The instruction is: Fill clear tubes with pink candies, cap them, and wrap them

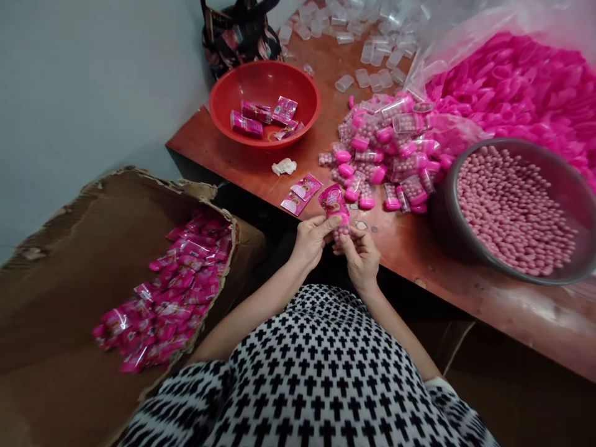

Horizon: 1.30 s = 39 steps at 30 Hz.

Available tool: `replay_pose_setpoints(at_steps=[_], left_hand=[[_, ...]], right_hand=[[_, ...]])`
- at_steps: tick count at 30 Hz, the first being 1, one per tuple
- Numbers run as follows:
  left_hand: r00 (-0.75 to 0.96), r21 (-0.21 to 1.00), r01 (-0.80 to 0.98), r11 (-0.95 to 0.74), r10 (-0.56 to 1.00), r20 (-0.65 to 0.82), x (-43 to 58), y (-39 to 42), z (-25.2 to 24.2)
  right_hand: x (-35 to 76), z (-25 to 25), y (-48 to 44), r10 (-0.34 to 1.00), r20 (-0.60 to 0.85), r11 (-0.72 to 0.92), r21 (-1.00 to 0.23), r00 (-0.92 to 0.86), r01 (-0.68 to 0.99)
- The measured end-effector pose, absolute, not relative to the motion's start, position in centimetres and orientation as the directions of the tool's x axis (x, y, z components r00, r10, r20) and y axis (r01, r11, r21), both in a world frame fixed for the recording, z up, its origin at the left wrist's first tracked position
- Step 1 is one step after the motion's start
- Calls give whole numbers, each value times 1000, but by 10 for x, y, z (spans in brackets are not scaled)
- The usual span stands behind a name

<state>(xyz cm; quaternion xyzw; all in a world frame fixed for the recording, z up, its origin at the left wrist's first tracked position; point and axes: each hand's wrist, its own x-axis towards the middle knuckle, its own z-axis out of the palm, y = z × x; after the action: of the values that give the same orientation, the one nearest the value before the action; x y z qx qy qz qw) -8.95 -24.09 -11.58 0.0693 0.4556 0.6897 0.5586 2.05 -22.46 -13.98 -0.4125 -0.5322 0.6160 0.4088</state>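
Observation:
At the table's front edge, my left hand point(311, 241) and my right hand point(362, 256) both grip a small clear container of pink balls point(341, 228) with a pink cap. A printed pink packet point(332, 197) stands at its upper end, against or around the cap; I cannot tell which. Fingers of both hands are closed on the container's sides. Printed pink cards or packets point(306, 186) lie on the table just beyond my left hand. Past my right hand is a heap of filled containers point(391, 152) with pink caps.
A red bowl point(265, 138) holds several pink packets. White crumpled material point(284, 166) lies near it. At right stand a grey tub point(454, 205) of pink balls and a bag of pink caps point(521, 93). Clear cups point(344, 83) lie behind. A cardboard box point(84, 217) with packets is at left.

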Motion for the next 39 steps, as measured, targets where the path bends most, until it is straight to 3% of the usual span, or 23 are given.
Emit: replay_pose_setpoints(at_steps=[5,10,16,23,30,33,36,39], left_hand=[[-380,719,-693,49,823,-422,-91,-239,-116],[-380,709,-700,87,795,-473,-85,-243,-117],[-338,653,-754,67,813,-474,-81,-247,-118],[-423,703,-711,32,779,-463,-85,-245,-120],[-487,750,-661,37,739,-466,-77,-248,-124],[-461,776,-628,63,772,-436,-81,-253,-125],[-338,833,-522,182,853,-398,-87,-261,-125],[-232,887,-367,278,897,-377,-90,-269,-125]], right_hand=[[20,-140,-220,897,-195,-272,-951,-396,-146],[20,-142,-224,948,-125,-163,-981,-292,-108],[22,-149,-223,907,-214,-287,-945,-362,-160],[20,-145,-226,947,-97,-140,-983,-308,-122],[22,-152,-228,893,-236,-304,-944,-383,-127],[32,-144,-210,906,-118,-120,-993,-407,22],[40,-124,-178,885,186,280,-945,-426,169],[37,-105,-151,650,304,534,-835,-696,134]])
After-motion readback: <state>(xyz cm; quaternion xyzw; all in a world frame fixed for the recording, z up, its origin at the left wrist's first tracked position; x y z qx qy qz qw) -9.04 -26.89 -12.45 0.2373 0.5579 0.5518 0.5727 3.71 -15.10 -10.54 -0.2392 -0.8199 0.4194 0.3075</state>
